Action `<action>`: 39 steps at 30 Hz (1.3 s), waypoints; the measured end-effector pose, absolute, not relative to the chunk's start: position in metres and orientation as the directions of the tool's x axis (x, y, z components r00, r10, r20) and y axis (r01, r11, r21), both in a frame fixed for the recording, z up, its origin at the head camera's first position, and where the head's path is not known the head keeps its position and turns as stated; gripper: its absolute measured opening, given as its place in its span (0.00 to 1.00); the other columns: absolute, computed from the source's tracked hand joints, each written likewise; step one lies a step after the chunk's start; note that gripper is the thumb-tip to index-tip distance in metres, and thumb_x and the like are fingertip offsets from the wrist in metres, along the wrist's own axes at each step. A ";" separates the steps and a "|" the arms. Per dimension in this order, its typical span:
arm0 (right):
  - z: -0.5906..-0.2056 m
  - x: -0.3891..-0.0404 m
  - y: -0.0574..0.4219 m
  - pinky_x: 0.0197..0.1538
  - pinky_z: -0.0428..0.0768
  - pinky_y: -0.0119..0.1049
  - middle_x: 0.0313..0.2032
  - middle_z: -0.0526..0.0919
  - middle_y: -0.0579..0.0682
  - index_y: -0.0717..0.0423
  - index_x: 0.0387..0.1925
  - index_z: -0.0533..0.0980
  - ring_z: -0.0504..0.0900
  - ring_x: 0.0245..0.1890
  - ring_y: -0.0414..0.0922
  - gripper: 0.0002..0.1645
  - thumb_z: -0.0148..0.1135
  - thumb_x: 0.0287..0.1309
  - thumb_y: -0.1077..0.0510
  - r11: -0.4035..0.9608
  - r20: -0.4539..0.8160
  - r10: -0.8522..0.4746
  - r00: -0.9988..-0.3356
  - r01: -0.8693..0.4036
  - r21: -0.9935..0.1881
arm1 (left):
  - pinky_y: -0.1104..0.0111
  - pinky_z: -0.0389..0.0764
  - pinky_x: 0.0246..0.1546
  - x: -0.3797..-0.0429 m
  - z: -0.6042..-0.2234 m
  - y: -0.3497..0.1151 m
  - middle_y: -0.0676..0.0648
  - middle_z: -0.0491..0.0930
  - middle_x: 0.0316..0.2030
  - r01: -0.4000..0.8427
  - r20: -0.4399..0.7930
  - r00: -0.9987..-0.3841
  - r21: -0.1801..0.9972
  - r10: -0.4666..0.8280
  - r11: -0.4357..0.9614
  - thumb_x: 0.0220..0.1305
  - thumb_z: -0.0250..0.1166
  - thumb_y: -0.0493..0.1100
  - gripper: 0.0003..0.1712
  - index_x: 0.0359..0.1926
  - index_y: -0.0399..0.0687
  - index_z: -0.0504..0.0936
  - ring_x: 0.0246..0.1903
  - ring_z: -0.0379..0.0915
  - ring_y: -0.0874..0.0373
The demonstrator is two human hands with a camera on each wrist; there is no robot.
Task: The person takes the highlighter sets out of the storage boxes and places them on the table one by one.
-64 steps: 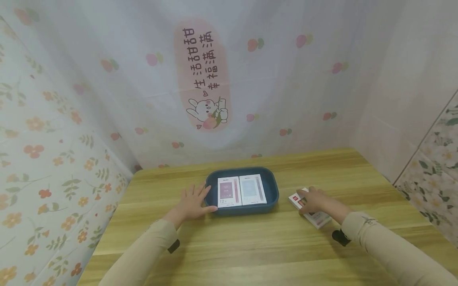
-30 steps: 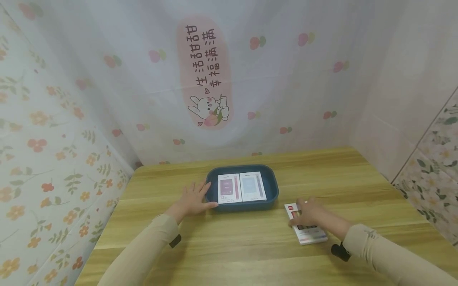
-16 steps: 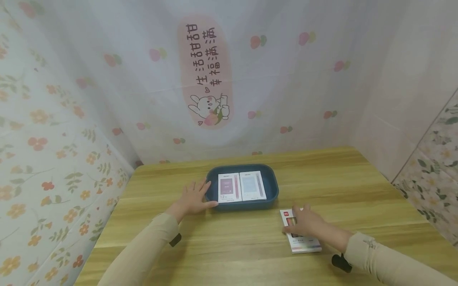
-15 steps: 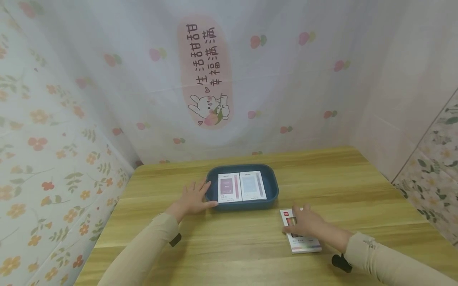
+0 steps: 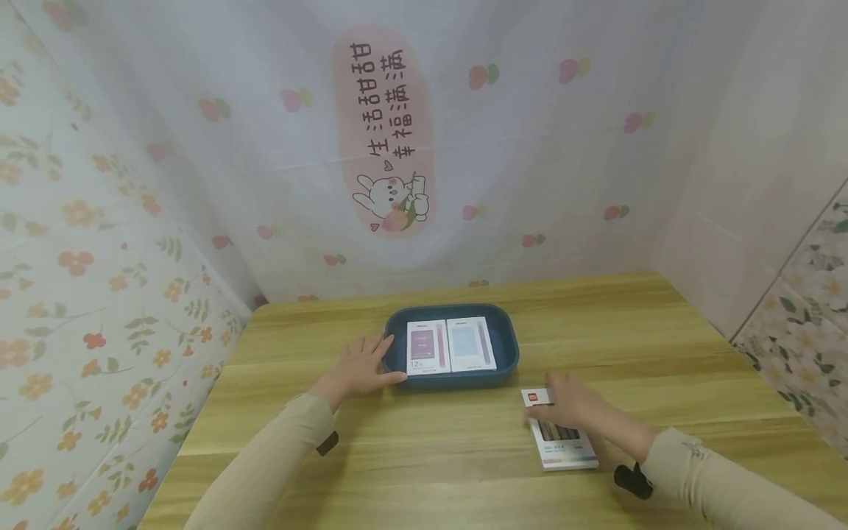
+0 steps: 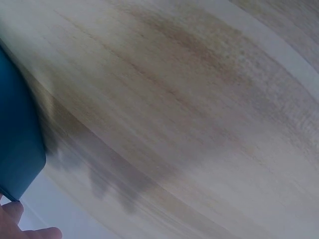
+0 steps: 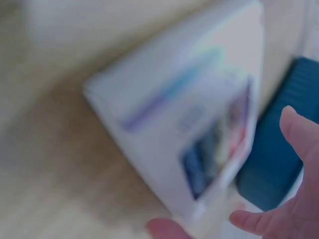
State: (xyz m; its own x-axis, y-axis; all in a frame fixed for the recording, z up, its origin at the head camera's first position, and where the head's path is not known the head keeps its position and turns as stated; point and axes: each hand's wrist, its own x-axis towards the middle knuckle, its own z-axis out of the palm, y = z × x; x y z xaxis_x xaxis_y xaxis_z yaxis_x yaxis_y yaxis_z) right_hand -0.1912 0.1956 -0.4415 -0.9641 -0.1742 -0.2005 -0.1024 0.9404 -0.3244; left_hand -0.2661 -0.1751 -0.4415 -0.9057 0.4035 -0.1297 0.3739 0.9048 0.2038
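Observation:
In the head view my left hand (image 5: 359, 372) rests at the near left corner of a dark blue tray (image 5: 464, 383), fingers spread along its side and thumb at the front rim. The left wrist view shows only fingertips (image 6: 14, 211) by the tray's corner. Two white boxes lie side by side in the tray, one with a purple panel (image 5: 422, 344), one with a pale blue panel (image 5: 467, 342). To the right, a white box (image 5: 568, 454) with a window of coloured sticks lies flat on the table. Above its far part is my right hand (image 5: 583, 408), fingers spread and loose; the right wrist view shows them around the blurred box.
The wood-patterned table (image 5: 424, 471) reaches back to a white printed curtain (image 5: 530, 147). Floral cloth (image 5: 99, 294) hangs along the left side, and more floral fabric stands on the right. A black strap piece (image 5: 632, 481) is at my right wrist.
The right-hand box has been slid nearer and turned straighter, then stays put over the last half second. My right hand has loosened from it and lifted slightly. The left hand stays at the tray.

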 end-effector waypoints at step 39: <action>-0.390 -0.279 0.106 0.59 0.59 0.62 0.63 0.53 0.74 0.65 0.67 0.51 0.56 0.61 0.70 0.52 0.58 0.53 0.38 0.919 -0.157 -0.210 -0.965 -0.141 -0.367 | 0.34 0.43 0.58 -0.266 -0.438 -0.173 0.42 0.40 0.71 0.366 -0.147 -0.905 0.212 0.400 0.906 0.57 0.49 0.72 0.50 0.71 0.50 0.47 0.66 0.38 0.31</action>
State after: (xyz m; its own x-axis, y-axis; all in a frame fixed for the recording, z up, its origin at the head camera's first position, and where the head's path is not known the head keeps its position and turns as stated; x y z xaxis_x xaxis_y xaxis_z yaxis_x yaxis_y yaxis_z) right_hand -0.2793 0.1064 -0.3901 -0.9649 -0.2105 -0.1570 -0.1408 0.9194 -0.3672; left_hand -0.2657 -0.1728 -0.4384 -0.9047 0.3999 -0.1472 0.3660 0.9062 0.2119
